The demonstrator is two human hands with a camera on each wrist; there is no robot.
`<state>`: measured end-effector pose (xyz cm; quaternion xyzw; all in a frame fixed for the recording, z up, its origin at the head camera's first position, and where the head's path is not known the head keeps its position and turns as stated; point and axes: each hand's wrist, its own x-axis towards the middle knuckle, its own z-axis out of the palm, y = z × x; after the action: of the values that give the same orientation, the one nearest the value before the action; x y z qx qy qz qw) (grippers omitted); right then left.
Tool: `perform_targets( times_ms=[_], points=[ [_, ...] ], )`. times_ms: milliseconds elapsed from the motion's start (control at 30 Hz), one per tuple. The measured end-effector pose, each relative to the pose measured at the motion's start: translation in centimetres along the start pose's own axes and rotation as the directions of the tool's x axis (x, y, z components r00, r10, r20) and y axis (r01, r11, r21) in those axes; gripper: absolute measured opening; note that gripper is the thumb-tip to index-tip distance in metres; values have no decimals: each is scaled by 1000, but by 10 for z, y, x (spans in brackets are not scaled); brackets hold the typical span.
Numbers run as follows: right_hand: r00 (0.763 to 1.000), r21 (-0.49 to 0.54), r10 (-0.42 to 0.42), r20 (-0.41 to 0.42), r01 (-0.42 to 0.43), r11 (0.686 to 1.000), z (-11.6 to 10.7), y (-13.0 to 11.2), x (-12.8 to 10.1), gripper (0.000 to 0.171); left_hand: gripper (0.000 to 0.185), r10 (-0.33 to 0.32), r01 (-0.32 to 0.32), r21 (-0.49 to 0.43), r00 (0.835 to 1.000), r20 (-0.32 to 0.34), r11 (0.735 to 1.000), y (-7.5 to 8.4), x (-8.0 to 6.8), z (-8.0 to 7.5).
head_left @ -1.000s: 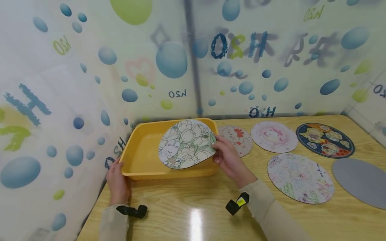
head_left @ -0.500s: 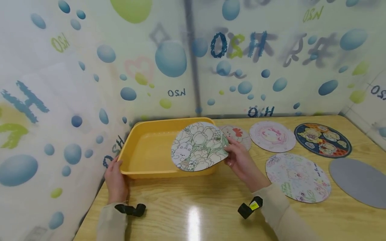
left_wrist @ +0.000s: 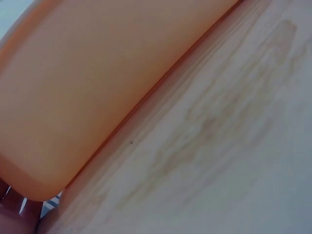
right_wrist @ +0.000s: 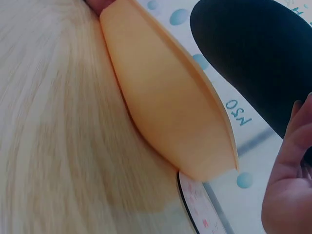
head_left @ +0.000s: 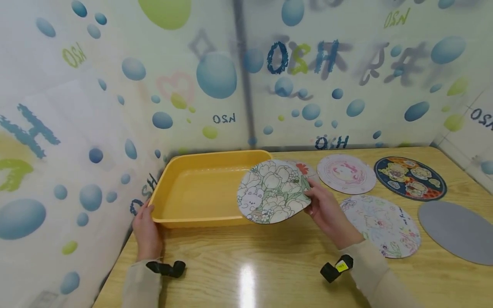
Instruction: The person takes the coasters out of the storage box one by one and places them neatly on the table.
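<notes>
Right hand [head_left: 327, 209], right of centre in the head view, pinching the right edge of a round flower-print mat [head_left: 273, 191], fingers curled under, thumb on top. Mat held tilted, above the right end of the yellow tray [head_left: 192, 188], reaching left of the hand. Left hand [head_left: 145, 226], lower left, gripping the tray's near-left corner. On the wooden table [head_left: 246, 265], right half of the frame: pink mat [head_left: 346, 173], dark mat [head_left: 411, 178], pastel scribbled mat [head_left: 385, 226], grey mat [head_left: 458, 231].
</notes>
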<state>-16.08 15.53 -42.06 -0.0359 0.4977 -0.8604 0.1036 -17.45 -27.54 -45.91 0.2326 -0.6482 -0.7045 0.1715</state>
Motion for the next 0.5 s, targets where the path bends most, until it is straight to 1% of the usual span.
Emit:
perform_targets(
  times_ms=[167, 267, 367, 500],
  points=[
    [999, 8, 11, -39, -11, 1000, -11, -4, -6, 53, 46, -9, 9, 32, 1000, -3, 999, 1, 0, 0],
    [998, 4, 21, -61, -21, 1000, -18, -6, -10, 55, 46, -18, 18, 30, 1000, -1, 999, 1, 1, 0],
    [999, -13, 21, -50, -21, 1000, -24, -7, -14, 55, 47, -27, 27, 26, 1000, 0, 999, 1, 1, 1],
    [1000, -31, 0, -23, -1, 1000, -34, -9, -18, 52, 45, -33, 33, 19, 999, -7, 999, 1, 1, 1]
  ],
)
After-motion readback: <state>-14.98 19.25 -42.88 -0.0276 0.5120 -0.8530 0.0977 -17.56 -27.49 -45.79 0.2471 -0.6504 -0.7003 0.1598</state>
